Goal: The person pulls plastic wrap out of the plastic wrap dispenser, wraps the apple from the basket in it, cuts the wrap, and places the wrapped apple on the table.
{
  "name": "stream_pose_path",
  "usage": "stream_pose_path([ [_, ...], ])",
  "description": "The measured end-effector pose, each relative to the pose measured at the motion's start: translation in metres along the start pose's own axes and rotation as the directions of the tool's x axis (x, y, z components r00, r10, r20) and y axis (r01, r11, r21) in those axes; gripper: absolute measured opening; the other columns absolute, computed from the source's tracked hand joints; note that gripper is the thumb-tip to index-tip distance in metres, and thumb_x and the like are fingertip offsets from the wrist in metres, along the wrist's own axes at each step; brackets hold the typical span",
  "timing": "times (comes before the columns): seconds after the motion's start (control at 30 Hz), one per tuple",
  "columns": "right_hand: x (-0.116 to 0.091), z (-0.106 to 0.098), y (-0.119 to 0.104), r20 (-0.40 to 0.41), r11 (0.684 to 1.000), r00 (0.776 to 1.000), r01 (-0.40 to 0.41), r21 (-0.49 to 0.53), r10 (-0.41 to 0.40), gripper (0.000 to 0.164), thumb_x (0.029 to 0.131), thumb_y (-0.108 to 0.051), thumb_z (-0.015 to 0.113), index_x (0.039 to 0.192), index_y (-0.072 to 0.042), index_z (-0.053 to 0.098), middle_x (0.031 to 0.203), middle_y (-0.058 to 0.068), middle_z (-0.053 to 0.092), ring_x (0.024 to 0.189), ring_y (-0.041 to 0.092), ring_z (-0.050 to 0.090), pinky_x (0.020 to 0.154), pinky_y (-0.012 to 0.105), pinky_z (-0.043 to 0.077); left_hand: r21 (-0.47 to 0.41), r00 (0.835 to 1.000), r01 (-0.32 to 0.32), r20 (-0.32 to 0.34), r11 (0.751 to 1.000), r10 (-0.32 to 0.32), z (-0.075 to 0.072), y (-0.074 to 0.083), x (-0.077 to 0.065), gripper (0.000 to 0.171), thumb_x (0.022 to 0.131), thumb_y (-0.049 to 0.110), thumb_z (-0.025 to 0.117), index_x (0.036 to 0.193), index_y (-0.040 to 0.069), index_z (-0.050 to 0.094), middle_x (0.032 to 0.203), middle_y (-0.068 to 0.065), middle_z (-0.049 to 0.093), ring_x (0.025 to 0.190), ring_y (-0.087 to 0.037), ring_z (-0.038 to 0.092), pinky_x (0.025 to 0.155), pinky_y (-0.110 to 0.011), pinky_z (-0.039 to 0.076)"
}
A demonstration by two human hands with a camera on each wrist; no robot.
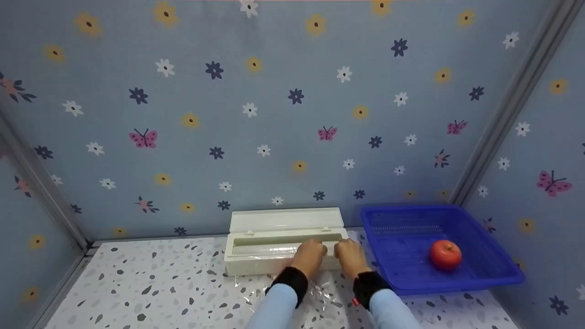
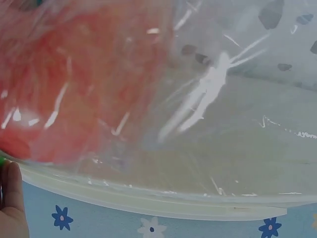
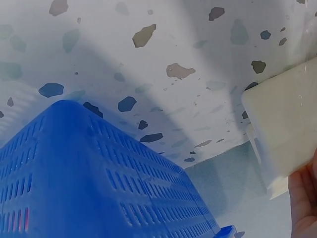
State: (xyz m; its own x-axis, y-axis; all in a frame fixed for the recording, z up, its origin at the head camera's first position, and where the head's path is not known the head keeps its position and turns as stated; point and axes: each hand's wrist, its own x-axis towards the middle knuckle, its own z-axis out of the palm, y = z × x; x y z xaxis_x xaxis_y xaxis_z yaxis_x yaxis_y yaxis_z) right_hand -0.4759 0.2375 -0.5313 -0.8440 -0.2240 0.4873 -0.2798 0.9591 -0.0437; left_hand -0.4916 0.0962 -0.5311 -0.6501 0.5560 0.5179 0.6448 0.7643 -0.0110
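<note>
A white plastic wrap dispenser (image 1: pixel 249 265) stands against the back wall, its lid (image 1: pixel 285 219) tipped back and a roll (image 1: pixel 269 249) inside. My left hand (image 1: pixel 311 258) is curled at its front edge, right of the middle. In the left wrist view those fingers (image 2: pixel 12 193) are at a small green piece (image 2: pixel 2 161) on the rim. My right hand (image 1: pixel 351 259) grips the dispenser's right end, fingers (image 3: pixel 303 201) against its corner. Clear plastic wrap (image 1: pixel 322 288) spreads crumpled below both hands. Behind the wrap a red rounded thing (image 2: pixel 64 94) shows blurred, close to my left wrist.
To the right a blue perforated basket (image 1: pixel 457 285) holds a red apple (image 1: pixel 445 255); its slotted side (image 3: pixel 143 183) is close to my right wrist. A speckled tabletop (image 1: pixel 146 283) extends left. Flower-patterned walls (image 1: pixel 274 91) enclose the back and sides.
</note>
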Motion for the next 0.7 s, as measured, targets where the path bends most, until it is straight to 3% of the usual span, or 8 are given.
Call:
stream_pose_path([
  [0.13, 0.002, 0.002, 0.000, 0.037, 0.999, 0.999, -0.030, 0.039, 0.028, 0.020, 0.057, 0.004, 0.062, 0.049, -0.010, 0.049, 0.057, 0.004, 0.055, 0.052, 0.018, 0.048, 0.045, 0.032, 0.037, -0.012, 0.999, 0.000, 0.033, 1.000, 0.000, -0.006, -0.013, -0.008, 0.014, 0.068, 0.000, 0.065, 0.070, 0.014, 0.070, 0.070, -0.001, 0.060, 0.063, -0.017, 0.060, 0.057, -0.023, 0.049],
  [0.3, 0.003, 0.000, 0.001, 0.028, 0.997, 0.998, -0.055, 0.063, 0.053, 0.032, 0.055, 0.007, 0.057, 0.048, -0.014, 0.034, 0.052, -0.001, 0.044, 0.051, 0.013, 0.033, 0.044, 0.028, 0.026, -0.040, 1.000, 0.015, -0.011, 0.999, -0.015, -0.011, -0.025, -0.016, 0.017, 0.065, -0.002, 0.063, 0.067, 0.013, 0.070, 0.066, 0.000, 0.060, 0.059, -0.017, 0.060, 0.055, -0.024, 0.049],
  [0.53, 0.002, -0.001, 0.001, 0.007, 0.997, 0.999, -0.050, 0.053, 0.050, 0.021, 0.056, 0.004, 0.061, 0.048, -0.010, 0.049, 0.054, 0.004, 0.055, 0.050, 0.018, 0.046, 0.045, 0.033, 0.036, -0.110, 0.998, 0.062, -0.003, 0.992, -0.063, -0.014, -0.033, -0.022, 0.017, 0.067, -0.002, 0.062, 0.068, 0.012, 0.071, 0.065, 0.000, 0.059, 0.059, -0.015, 0.056, 0.055, -0.024, 0.047],
  [0.7, 0.004, -0.001, -0.001, 0.020, 0.996, 0.999, -0.045, 0.077, 0.043, 0.019, 0.056, 0.004, 0.061, 0.048, -0.010, 0.049, 0.054, 0.004, 0.055, 0.051, 0.018, 0.046, 0.045, 0.032, 0.035, -0.140, 0.995, 0.094, 0.027, 0.986, -0.091, -0.019, -0.039, -0.028, 0.015, 0.070, 0.001, 0.063, 0.071, 0.012, 0.073, 0.066, -0.001, 0.061, 0.061, -0.016, 0.057, 0.058, -0.024, 0.048],
])
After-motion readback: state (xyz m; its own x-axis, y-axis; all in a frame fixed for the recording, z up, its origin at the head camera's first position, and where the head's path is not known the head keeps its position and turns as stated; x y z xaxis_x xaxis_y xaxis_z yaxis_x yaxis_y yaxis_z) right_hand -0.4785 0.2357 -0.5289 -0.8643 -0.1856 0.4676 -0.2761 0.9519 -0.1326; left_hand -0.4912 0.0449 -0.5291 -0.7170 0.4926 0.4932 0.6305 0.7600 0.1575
